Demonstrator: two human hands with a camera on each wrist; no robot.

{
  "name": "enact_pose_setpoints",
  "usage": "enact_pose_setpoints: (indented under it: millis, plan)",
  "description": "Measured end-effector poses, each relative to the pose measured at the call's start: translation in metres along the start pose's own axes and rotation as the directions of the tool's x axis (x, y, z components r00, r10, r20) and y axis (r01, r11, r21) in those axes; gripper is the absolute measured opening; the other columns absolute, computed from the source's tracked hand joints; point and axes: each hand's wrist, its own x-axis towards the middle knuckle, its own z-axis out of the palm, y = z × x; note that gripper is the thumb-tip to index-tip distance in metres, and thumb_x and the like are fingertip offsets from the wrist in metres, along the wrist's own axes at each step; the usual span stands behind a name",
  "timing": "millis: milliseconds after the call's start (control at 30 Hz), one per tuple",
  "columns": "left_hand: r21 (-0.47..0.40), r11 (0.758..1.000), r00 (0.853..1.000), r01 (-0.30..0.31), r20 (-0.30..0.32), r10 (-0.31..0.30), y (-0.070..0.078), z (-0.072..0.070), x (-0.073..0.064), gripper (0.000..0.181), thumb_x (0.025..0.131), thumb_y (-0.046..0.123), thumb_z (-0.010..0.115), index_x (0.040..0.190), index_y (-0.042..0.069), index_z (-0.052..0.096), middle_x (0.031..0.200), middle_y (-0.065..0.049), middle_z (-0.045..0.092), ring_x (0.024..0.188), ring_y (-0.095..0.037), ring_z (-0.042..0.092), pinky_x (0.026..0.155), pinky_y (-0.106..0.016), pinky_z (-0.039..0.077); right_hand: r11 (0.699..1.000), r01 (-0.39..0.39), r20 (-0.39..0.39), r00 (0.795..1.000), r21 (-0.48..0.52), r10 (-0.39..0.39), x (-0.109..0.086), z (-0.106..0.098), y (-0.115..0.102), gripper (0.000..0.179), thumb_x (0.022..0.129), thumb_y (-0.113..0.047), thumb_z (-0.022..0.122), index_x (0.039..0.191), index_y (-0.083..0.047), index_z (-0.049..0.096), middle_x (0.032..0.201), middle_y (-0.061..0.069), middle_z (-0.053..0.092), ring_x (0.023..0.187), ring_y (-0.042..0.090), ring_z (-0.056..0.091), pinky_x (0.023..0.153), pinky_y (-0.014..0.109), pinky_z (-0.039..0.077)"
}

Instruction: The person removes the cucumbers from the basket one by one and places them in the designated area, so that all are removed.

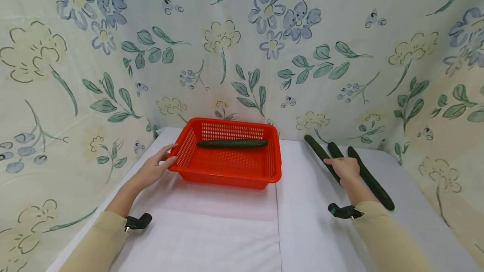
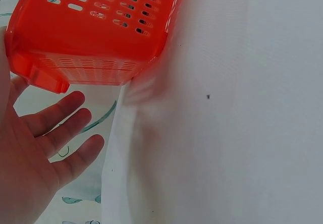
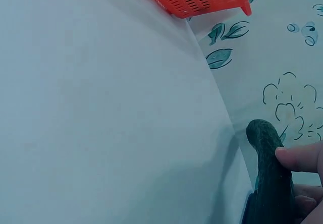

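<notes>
A red plastic basket (image 1: 227, 179) with slotted walls stands on the white-covered table, and one cucumber (image 1: 232, 143) lies lengthwise inside it. My left hand (image 1: 155, 169) pinches the basket's left rim between thumb and index finger; its other fingers (image 2: 65, 125) spread outward below the rim. Off to the right lie three more long, dark green cucumbers side by side. The leftmost cucumber (image 1: 316, 147) is gripped by my right hand (image 1: 345, 170), thumb on its near side. Partly hidden behind that hand is the middle cucumber (image 1: 334, 150). The rightmost cucumber (image 1: 376, 186) lies beside the wrist.
White cloth (image 1: 211, 238) covers the table, with a seam running toward me right of the basket. A floral curtain (image 1: 242, 53) hangs close behind the table's far edge and along both sides. Each wrist wears a black strap-mounted device (image 1: 139, 221).
</notes>
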Motion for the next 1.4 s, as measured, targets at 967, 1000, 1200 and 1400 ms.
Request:
enact_pose_setpoints:
  millis: [967,1000,1200,1400]
  plan:
    - [-0.009,1.000,1.000,0.012,0.007,-0.012,0.000,-0.002,0.000,0.056,0.104,0.042,0.051,0.157,0.037,0.031,0.139,-0.017,0.056,0.128,-0.039,0.051,0.097,-0.061,0.050,0.902,0.095,-0.100,0.983,-0.421,-0.151,-0.003,0.014,0.023,0.042,0.089,-0.038,0.068,0.091,0.003,0.074,0.097,0.025,0.071,0.076,0.035,0.063,0.053,0.040,0.045]
    - [-0.009,1.000,1.000,0.014,0.006,-0.014,0.000,-0.002,0.000,0.056,0.104,0.043,0.051,0.157,0.037,0.031,0.138,-0.017,0.056,0.128,-0.039,0.051,0.097,-0.060,0.050,0.900,0.101,-0.092,0.984,-0.425,-0.154,-0.003,0.013,0.022,0.041,0.089,-0.038,0.068,0.089,0.003,0.074,0.095,0.025,0.071,0.074,0.034,0.062,0.053,0.040,0.045]
    - [-0.006,1.000,1.000,0.020,0.002,-0.020,-0.001,-0.002,0.000,0.056,0.104,0.043,0.051,0.157,0.037,0.031,0.138,-0.017,0.057,0.127,-0.038,0.052,0.096,-0.059,0.051,0.886,0.127,-0.027,0.987,-0.446,-0.155,-0.007,0.011,0.018,0.041,0.089,-0.039,0.069,0.084,0.001,0.073,0.087,0.019,0.069,0.069,0.028,0.057,0.052,0.037,0.044]
    - [-0.009,1.000,1.000,0.019,0.001,-0.019,-0.003,-0.002,0.000,0.056,0.104,0.044,0.051,0.156,0.038,0.032,0.137,-0.016,0.057,0.126,-0.038,0.052,0.096,-0.058,0.051,0.882,0.117,-0.004,0.991,-0.456,-0.134,-0.010,0.015,0.016,0.041,0.089,-0.041,0.070,0.084,-0.001,0.071,0.081,0.014,0.064,0.070,0.027,0.054,0.053,0.037,0.043]
